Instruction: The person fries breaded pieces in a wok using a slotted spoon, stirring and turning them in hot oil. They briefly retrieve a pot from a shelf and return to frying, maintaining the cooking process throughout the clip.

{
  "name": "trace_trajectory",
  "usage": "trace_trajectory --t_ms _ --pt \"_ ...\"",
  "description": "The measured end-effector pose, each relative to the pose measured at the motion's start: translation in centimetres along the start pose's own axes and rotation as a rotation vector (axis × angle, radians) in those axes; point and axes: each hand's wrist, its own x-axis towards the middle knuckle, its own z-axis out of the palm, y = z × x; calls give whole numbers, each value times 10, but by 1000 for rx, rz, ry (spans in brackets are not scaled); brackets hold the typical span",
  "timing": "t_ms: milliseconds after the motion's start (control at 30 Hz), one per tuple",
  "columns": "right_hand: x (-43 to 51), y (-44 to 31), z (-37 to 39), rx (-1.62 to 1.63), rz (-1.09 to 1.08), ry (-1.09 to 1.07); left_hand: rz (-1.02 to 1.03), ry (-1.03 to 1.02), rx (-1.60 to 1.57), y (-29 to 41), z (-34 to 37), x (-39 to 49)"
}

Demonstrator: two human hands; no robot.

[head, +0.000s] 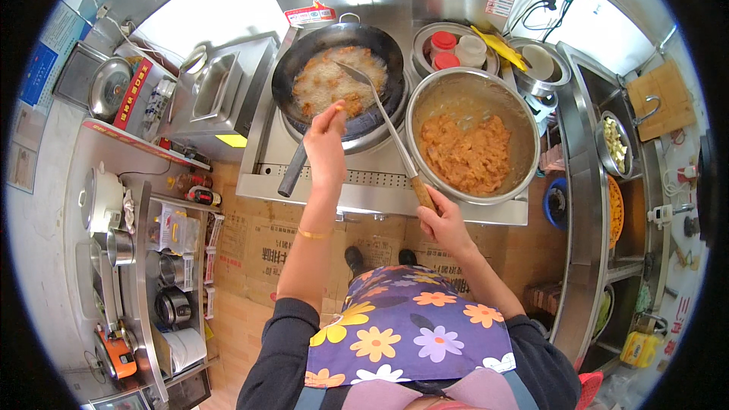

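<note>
A black wok [279, 77] sits on the stove, with pieces frying in bubbling oil [324, 74]. Over the wok's near edge is my left hand [327, 136], its fingertips pinched around a small orange-coloured morsel [340, 106]. My right hand [441, 216] grips the wooden handle of a long metal spatula [396, 135], whose blade rests at the oil's surface. To the right of the wok stands a large steel bowl [532, 142] holding an orange-coated raw batter or meat mixture [467, 154]. The wok's dark handle [293, 171] points towards me, beside my left wrist.
Behind the bowl, a steel basin [420, 48] holds red-lidded and clear jars [443, 41]; a yellow-handled utensil [501, 48] lies across its rim. Steel sink units [586, 205] run along the right, a shelf [145, 250] along the left. Flattened cardboard [267, 245] covers part of the floor.
</note>
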Motion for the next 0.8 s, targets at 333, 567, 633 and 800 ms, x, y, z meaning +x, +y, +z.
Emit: trace_trajectory --t_ms 333,567,633,800 --pt "16 -21 2 -15 -33 15 893 -643 3 154 -28 -133" --pt "38 -17 6 78 -65 55 1172 -182 5 201 -43 -176" --pt "57 -17 8 358 43 39 1198 108 107 211 -49 -197" --pt "109 -4 37 5 -48 74 1572 189 320 219 -116 -225"
